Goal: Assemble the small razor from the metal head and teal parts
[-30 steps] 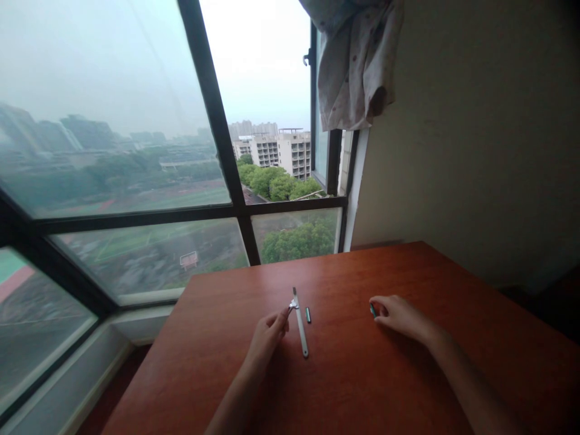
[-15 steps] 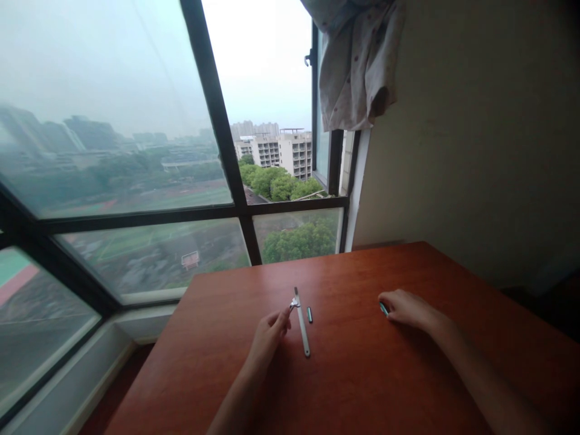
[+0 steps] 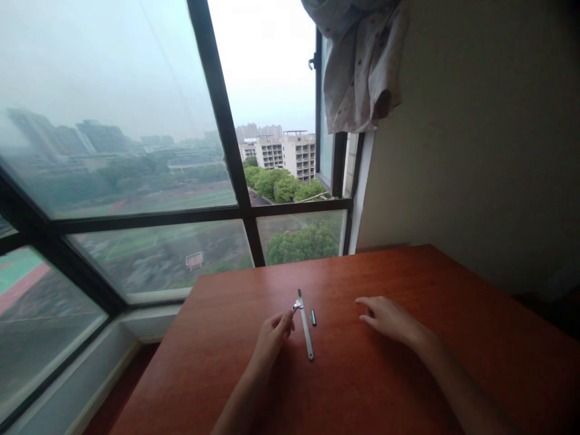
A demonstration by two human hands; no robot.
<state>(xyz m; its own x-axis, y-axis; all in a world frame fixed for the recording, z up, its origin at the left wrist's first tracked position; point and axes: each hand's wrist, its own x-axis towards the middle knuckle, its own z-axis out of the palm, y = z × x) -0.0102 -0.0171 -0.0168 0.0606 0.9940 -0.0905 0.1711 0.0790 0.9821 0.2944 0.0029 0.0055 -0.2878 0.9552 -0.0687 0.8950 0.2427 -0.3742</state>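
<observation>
My left hand (image 3: pixel 274 332) is closed around a silver razor handle (image 3: pixel 296 306), whose forked head points up and away. Just right of it, a pale grey toothbrush (image 3: pixel 306 329) lies lengthwise on the table, bristle end farthest from me; the razor's head overlaps its upper part in view. Beside the brush rests a small dark-and-green razor cartridge (image 3: pixel 313 317). Over the table to the right, my right hand (image 3: pixel 387 315) is open, its thumb and forefinger apart and pointing left toward the cartridge. Nothing shows between those fingers.
The reddish-brown wooden table (image 3: pixel 362 386) reaches to the window frame (image 3: pixel 294 209) at the back. A spotted cloth garment (image 3: pixel 362 78) hangs by the open window pane. A plain wall (image 3: pixel 462 151) stands on the right.
My right hand has moved left and its fingers have parted; the green piece it held is out of sight. My left hand keeps the razor handle. The view has shifted slightly.
</observation>
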